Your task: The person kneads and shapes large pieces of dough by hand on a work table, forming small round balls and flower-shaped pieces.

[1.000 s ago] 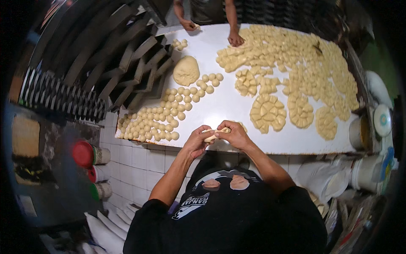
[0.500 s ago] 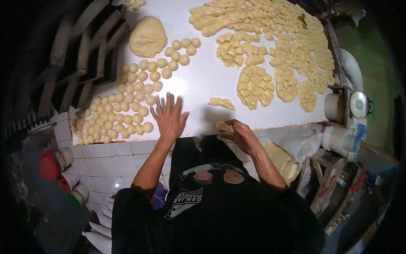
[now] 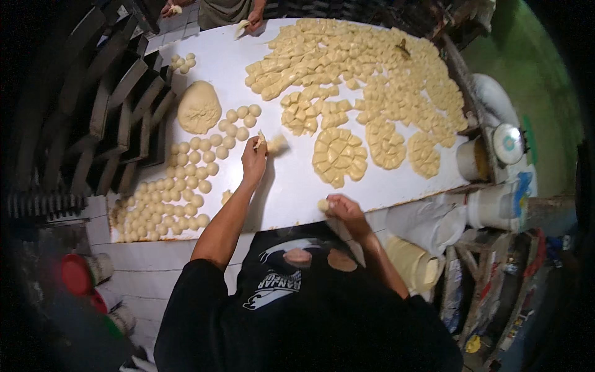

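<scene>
Left hand [image 3: 254,153] out over the white surface [image 3: 291,192], fingers drawn into a pinch, a thin dough strip [image 3: 261,136] poking up from the fingertips toward 12 o'clock. Blurred dough lump [image 3: 277,145] at 3 o'clock of those fingertips; touching or apart, cannot tell. Right hand [image 3: 346,211] by the near edge, 4 o'clock from the left; thumb and fingers nearly together on a small dough piece [image 3: 323,205] at its 9 o'clock side. Key relation: dough balls [image 3: 197,200] sweep from 11 to 8 o'clock of the left hand, the band's long axis about 2 to 8; the left is clearly nearer. Large dough mass [image 3: 199,108] at its 10 o'clock. Sectioned dough round [image 3: 339,156] at 12 o'clock from the right hand, near it; no clear long axis. Far edge, 11 o'clock: co-worker's hand [image 3: 255,20] with pale dough.
</scene>
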Demonstrator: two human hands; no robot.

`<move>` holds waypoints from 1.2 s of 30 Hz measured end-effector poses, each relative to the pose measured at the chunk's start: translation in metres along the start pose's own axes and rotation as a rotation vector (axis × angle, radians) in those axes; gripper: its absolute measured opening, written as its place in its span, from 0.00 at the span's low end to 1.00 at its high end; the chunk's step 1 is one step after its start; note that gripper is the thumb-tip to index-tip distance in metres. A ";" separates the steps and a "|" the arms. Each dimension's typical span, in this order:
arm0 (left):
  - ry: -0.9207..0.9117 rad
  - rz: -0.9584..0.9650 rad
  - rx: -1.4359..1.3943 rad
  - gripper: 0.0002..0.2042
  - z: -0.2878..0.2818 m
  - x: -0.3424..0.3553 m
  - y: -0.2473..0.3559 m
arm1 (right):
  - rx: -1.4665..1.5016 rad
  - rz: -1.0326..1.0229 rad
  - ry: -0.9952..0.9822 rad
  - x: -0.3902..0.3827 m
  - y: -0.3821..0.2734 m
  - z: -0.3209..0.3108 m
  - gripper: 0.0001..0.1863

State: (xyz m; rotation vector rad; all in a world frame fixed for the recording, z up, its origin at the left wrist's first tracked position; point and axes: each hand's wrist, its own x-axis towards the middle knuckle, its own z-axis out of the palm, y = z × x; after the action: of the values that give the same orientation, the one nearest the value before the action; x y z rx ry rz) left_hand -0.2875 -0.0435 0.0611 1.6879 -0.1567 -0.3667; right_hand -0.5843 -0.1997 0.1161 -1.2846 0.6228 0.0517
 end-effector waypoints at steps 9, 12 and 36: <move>0.153 0.020 0.548 0.26 -0.066 -0.060 -0.023 | -0.543 -0.203 -0.072 0.120 -0.035 0.032 0.21; 0.221 0.149 0.647 0.34 -0.040 -0.038 -0.025 | -0.523 -0.270 -0.077 0.180 -0.053 0.061 0.18; -0.610 0.545 1.086 0.33 -0.073 -0.018 -0.049 | -0.955 -0.740 0.131 0.222 0.035 0.123 0.13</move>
State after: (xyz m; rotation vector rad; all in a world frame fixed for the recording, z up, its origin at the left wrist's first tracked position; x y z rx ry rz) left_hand -0.2852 0.0377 0.0239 2.4084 -1.4473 -0.3933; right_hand -0.3619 -0.1453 0.0011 -2.3956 0.1692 -0.3927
